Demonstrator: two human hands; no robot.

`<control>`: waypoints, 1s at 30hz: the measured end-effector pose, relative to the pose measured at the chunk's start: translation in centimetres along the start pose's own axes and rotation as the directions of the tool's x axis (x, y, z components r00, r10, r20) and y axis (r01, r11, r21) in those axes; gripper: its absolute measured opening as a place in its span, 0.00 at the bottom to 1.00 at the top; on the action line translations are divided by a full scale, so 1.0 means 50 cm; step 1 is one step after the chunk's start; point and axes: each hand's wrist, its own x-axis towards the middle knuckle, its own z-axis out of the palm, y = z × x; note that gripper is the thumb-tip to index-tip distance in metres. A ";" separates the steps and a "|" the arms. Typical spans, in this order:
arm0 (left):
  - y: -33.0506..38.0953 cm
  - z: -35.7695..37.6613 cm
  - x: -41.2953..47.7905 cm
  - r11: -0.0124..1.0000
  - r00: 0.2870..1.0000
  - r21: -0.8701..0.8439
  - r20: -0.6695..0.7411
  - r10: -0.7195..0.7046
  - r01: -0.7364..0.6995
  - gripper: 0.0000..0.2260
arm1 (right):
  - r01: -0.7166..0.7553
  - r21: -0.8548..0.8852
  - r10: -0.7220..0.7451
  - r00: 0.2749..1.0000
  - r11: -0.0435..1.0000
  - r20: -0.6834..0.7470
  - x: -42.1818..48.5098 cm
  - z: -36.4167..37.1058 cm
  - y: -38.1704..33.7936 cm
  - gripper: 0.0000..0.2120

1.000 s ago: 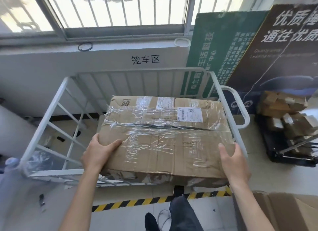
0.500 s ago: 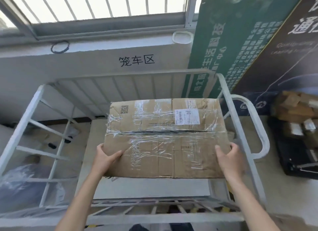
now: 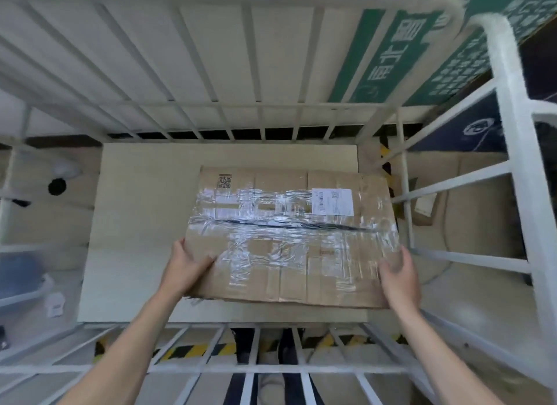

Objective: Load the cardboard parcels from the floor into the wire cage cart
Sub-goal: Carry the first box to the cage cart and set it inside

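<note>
1. Both forearms reach over the near rail of the wire cage cart point(image 3: 509, 127).
2. The left hand point(image 3: 185, 269) and right hand point(image 3: 399, 276) clasp the taped cardboard parcel's point(image 3: 289, 239) near corners.
3. The parcel sits low inside, over the pale cart floor point(image 3: 141, 193), possibly touching it.
4. A green sign point(image 3: 388, 52) stands behind the far bars.

Parcel point(image 3: 289, 239) sits inside the cage cart point(image 3: 512, 169), right of centre on its floor panel point(image 3: 135, 223), hands at its near corners.

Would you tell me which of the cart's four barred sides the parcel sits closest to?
The right side: the cardboard parcel, gripped by left hand and right hand, nearly meets its bars, leaving bare floor panel leftward.
</note>
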 end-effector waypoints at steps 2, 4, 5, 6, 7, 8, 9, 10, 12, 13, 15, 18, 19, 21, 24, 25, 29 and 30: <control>-0.004 0.039 0.071 1.000 1.000 -0.013 -0.007 0.027 -0.027 0.41 | 0.037 0.026 -0.038 0.998 0.999 0.053 0.070 0.051 0.013 0.31; -0.014 0.077 0.134 0.999 1.000 -0.038 0.008 0.028 -0.028 0.41 | 0.051 0.014 -0.052 0.996 0.999 0.071 0.131 0.100 0.025 0.33; -0.026 0.097 0.165 0.999 1.000 -0.039 0.016 0.026 -0.025 0.41 | 0.055 -0.011 -0.054 0.996 0.998 0.073 0.159 0.126 0.033 0.33; -0.038 0.116 0.191 0.999 1.000 -0.037 0.023 0.019 -0.018 0.42 | 0.058 -0.032 -0.056 0.995 0.998 0.079 0.181 0.148 0.043 0.34; -0.054 0.133 0.212 1.000 1.000 -0.025 0.025 0.009 -0.009 0.43 | 0.072 -0.046 -0.067 0.993 0.996 0.093 0.199 0.170 0.056 0.34; -0.070 0.148 0.229 1.000 0.999 -0.002 0.035 -0.004 0.004 0.43 | 0.093 -0.062 -0.085 0.990 0.994 0.116 0.214 0.192 0.072 0.35; -0.084 0.162 0.240 1.000 0.998 0.025 0.057 -0.018 0.017 0.43 | 0.106 -0.086 -0.093 0.985 0.991 0.142 0.223 0.209 0.089 0.36; -0.095 0.177 0.243 0.999 0.995 0.049 0.093 -0.027 0.023 0.42 | 0.111 -0.127 -0.089 0.982 0.986 0.167 0.226 0.225 0.107 0.36; -0.121 0.203 0.230 0.968 0.995 0.249 0.104 0.000 -0.026 0.44 | 0.154 -0.297 -0.089 0.971 0.942 0.220 0.206 0.261 0.148 0.39; -0.138 0.218 0.217 0.898 0.994 0.429 0.091 0.064 -0.097 0.47 | 0.200 -0.404 -0.102 0.963 0.893 0.251 0.186 0.280 0.167 0.41; -0.167 0.249 0.183 0.711 0.965 0.654 0.134 0.227 -0.258 0.48 | 0.271 -0.535 -0.084 0.934 0.800 0.347 0.143 0.318 0.196 0.47; -0.182 0.292 0.160 0.592 0.944 0.735 0.248 0.218 -0.331 0.51 | 0.261 -0.561 0.004 0.904 0.785 0.427 0.116 0.356 0.206 0.53; -0.175 0.303 0.164 0.578 0.951 0.756 0.249 0.182 -0.309 0.52 | 0.251 -0.570 0.020 0.905 0.782 0.426 0.122 0.359 0.199 0.54; -0.146 0.316 0.183 0.557 0.961 0.784 0.238 0.138 -0.274 0.53 | 0.250 -0.584 0.019 0.910 0.772 0.414 0.150 0.353 0.171 0.55; -0.083 0.325 0.232 0.606 0.966 0.753 0.209 0.151 -0.257 0.53 | 0.283 -0.555 -0.046 0.914 0.782 0.402 0.223 0.332 0.106 0.55; -0.057 0.327 0.255 0.623 0.967 0.739 0.197 0.164 -0.256 0.53 | 0.297 -0.542 -0.070 0.915 0.786 0.398 0.255 0.326 0.078 0.55; 0.069 0.336 0.360 0.637 0.959 0.719 0.178 0.220 -0.279 0.54 | 0.315 -0.533 -0.123 0.923 0.785 0.365 0.386 0.302 -0.044 0.54; 0.101 0.337 0.385 0.633 0.956 0.719 0.181 0.229 -0.288 0.55 | 0.314 -0.528 -0.130 0.925 0.789 0.356 0.415 0.296 -0.070 0.54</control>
